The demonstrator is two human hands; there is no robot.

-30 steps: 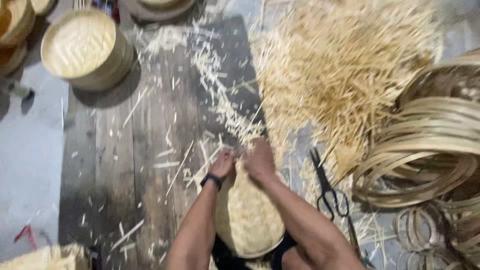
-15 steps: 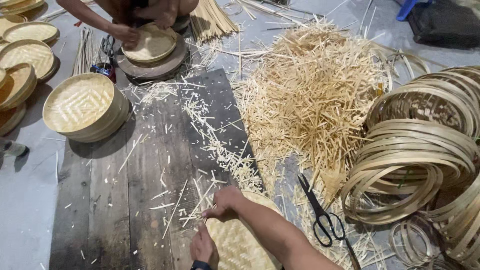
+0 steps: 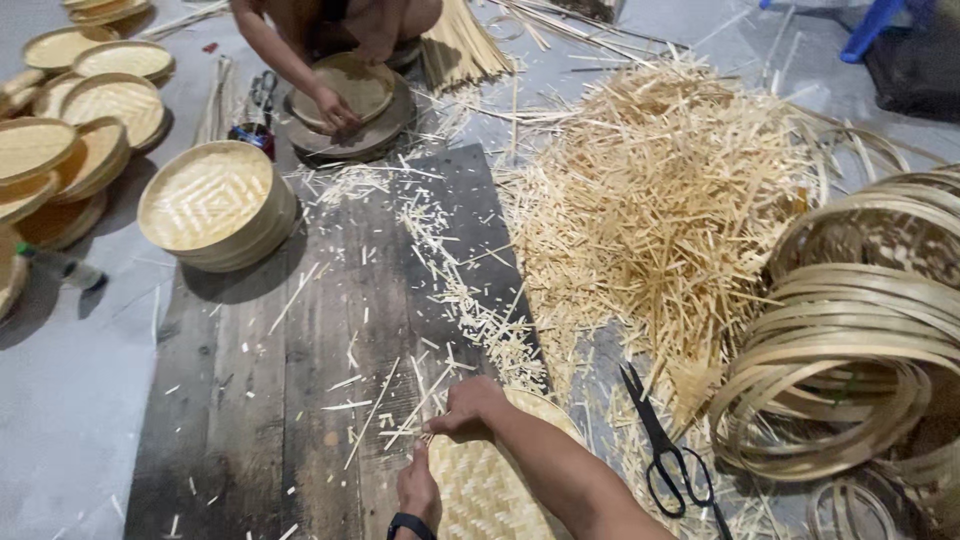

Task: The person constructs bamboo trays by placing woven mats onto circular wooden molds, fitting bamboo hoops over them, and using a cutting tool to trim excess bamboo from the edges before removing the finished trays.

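Far right, a big heap of bamboo slivers (image 3: 680, 220); right edge, coiled bamboo hoops (image 3: 850, 350). Dark wooden board (image 3: 260, 380) centre. Near centre, our woven bamboo tray (image 3: 490, 490): right hand (image 3: 468, 408) pinched shut on its far rim, left hand (image 3: 418, 490) on its left edge, grip unclear. Black scissors (image 3: 665, 450) just right.

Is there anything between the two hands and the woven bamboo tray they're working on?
Nothing visible. The right hand rests on the far rim of the woven tray, the left hand on its left edge. Only loose bamboo slivers lie on the dark boards beside them.
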